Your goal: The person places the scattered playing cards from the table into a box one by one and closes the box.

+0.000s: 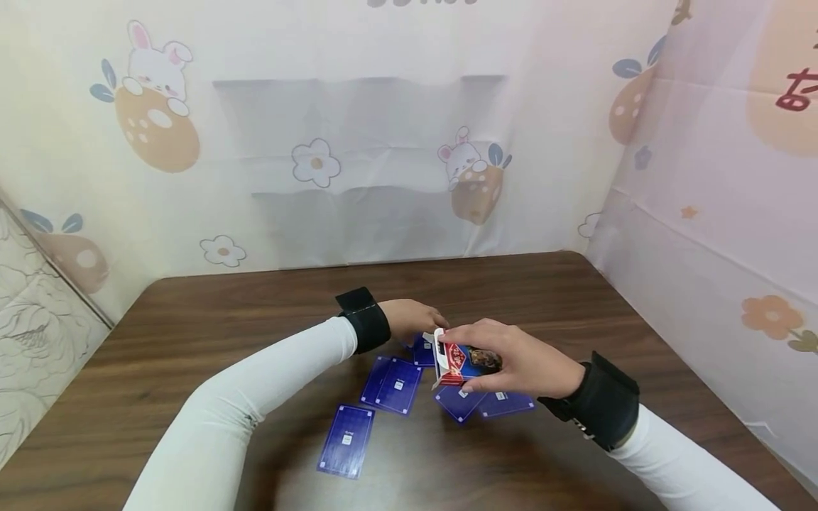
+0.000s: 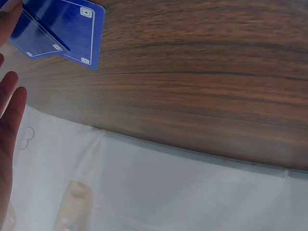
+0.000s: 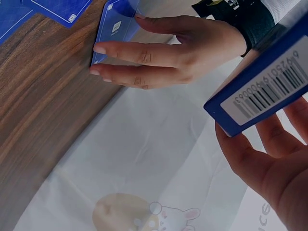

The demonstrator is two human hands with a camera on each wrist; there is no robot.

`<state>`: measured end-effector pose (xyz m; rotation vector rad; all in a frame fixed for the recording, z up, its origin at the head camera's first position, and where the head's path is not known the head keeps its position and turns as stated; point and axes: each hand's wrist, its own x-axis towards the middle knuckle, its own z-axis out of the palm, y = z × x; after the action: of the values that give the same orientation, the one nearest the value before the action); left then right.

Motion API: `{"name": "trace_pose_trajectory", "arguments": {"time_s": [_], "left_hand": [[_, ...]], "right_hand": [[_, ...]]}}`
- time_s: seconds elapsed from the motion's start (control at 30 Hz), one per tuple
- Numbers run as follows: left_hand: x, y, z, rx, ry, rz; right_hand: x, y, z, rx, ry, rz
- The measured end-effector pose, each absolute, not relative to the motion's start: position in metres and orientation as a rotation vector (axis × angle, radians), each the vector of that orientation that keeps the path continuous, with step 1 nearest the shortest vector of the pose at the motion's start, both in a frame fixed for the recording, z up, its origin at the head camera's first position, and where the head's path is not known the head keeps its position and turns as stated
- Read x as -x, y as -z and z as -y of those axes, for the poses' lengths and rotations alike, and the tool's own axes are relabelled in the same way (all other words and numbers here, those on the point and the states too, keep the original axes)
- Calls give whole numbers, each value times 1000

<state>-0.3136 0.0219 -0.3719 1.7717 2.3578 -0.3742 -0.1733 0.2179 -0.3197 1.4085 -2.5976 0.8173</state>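
My right hand (image 1: 527, 358) grips a red and blue playing card box (image 1: 456, 360) above the table, its open flap end facing left. In the right wrist view, the blue side of the box (image 3: 257, 94) shows a barcode. Behind the box, my left hand (image 1: 410, 319) reaches down to blue-backed playing cards (image 1: 422, 352). The right wrist view has the left hand's fingers fairly straight, with thumb and fingertips over one blue card (image 3: 117, 26). Two overlapping cards also lie under the left thumb in the left wrist view.
On the brown wood table (image 1: 255, 305), two overlapping cards (image 1: 399, 387) lie left of the box and a single card (image 1: 346, 441) lies nearer the front. Two more cards (image 1: 507, 404) lie below the box. A patterned cloth (image 1: 383, 213) hangs behind the table.
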Motion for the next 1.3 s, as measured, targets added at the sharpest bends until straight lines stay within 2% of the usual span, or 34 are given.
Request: {"name": "trace_pose_trajectory", "arguments": {"time_s": [0.7, 1.3], "left_hand": [[317, 369, -22, -1841, 508, -2246], [313, 361, 9, -1657, 274, -2412]], "right_hand": [[171, 323, -222, -1368, -798, 2650], [173, 325, -222, -1373, -797, 2670]]}}
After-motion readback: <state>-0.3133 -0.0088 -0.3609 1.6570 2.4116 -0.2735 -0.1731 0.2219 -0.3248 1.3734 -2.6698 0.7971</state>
